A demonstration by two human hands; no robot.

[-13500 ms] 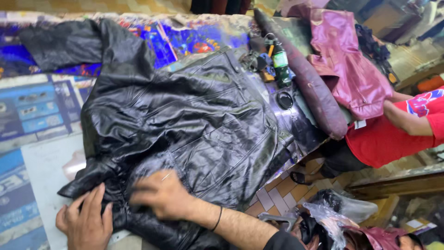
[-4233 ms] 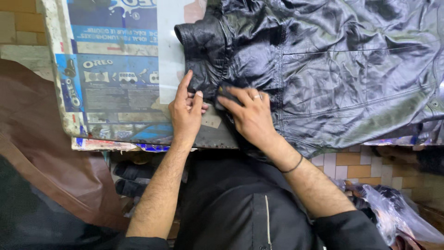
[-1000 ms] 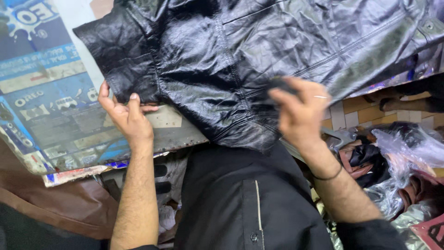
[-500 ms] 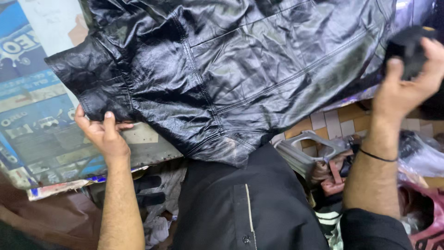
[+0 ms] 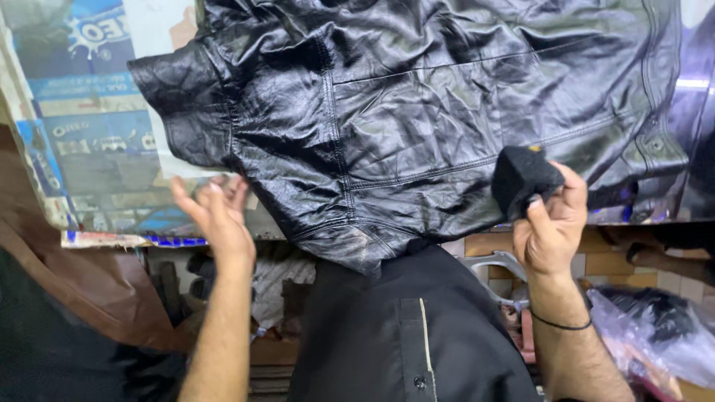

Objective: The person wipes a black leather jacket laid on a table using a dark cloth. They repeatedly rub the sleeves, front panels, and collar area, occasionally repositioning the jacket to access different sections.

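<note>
A shiny black leather jacket (image 5: 417, 112) lies spread over the worktable, its hem hanging past the near edge. My right hand (image 5: 551, 223) grips a small black sponge block (image 5: 521, 179) just in front of the jacket's lower right part. My left hand (image 5: 220, 216) is raised with fingers spread, empty, right below the jacket's left sleeve end (image 5: 186, 112) and close to it without gripping.
The table is covered with blue and white printed packaging sheets (image 5: 82, 134). Brown leather (image 5: 89, 290) hangs at the lower left. Clear plastic bags with dark items (image 5: 655, 335) sit on the floor at the right. My black shirt (image 5: 402, 335) fills the bottom centre.
My right hand has swung back from the far right toward the jacket with the black sponge. My left hand has let go of the sleeve end and opened.
</note>
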